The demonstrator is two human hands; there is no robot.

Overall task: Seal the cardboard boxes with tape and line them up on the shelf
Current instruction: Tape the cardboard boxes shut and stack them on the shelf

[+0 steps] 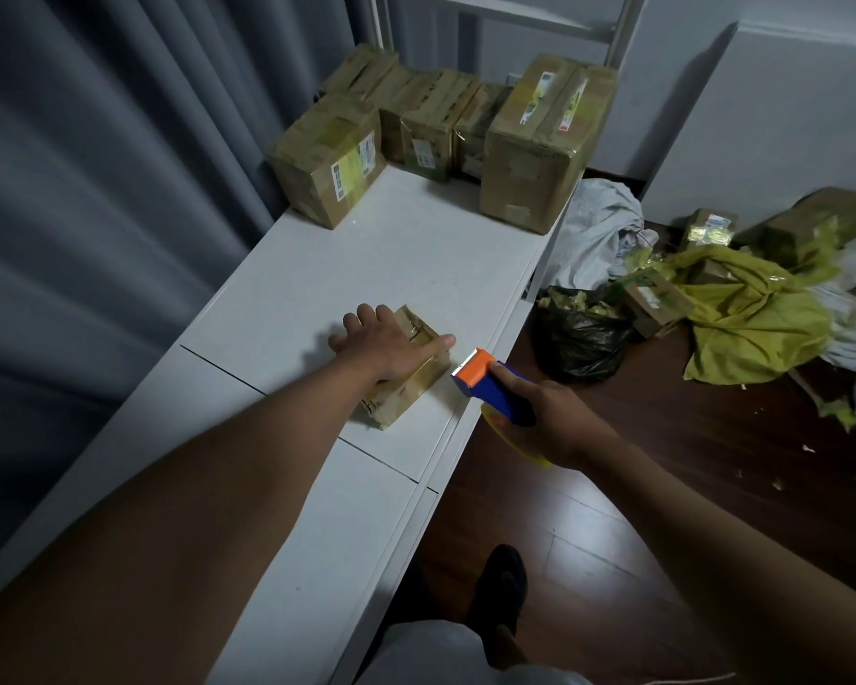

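Left hand point(389, 341) is flat on top of the small cardboard box point(406, 375), fingers spread and straight, thumb stretched out toward the right edge, pressing rather than gripping. The box sits on the white shelf top point(366, 269), close to its right edge, about midway along its length, and its surface is wrinkled with glossy tape.

Right hand point(552, 420) is wrapped around the blue tape dispenser point(490, 388), fingers curled round the body and the forefinger laid along the top. The orange toothed head points at the box, just beside its near right corner; I cannot tell whether it touches. A bit of yellow shows under the hand.

At the far end of the shelf top there is a cluster of taped boxes: one angled at the left point(329, 158), a few narrow ones in the middle point(428, 128), and a tall large box point(544, 140) at the right edge.

To the left hangs a grey curtain point(95, 190). On the dark wooden floor to the right lie a black bag point(579, 341), yellow sacking point(752, 313), white sheeting point(596, 229) and more boxes point(656, 299).
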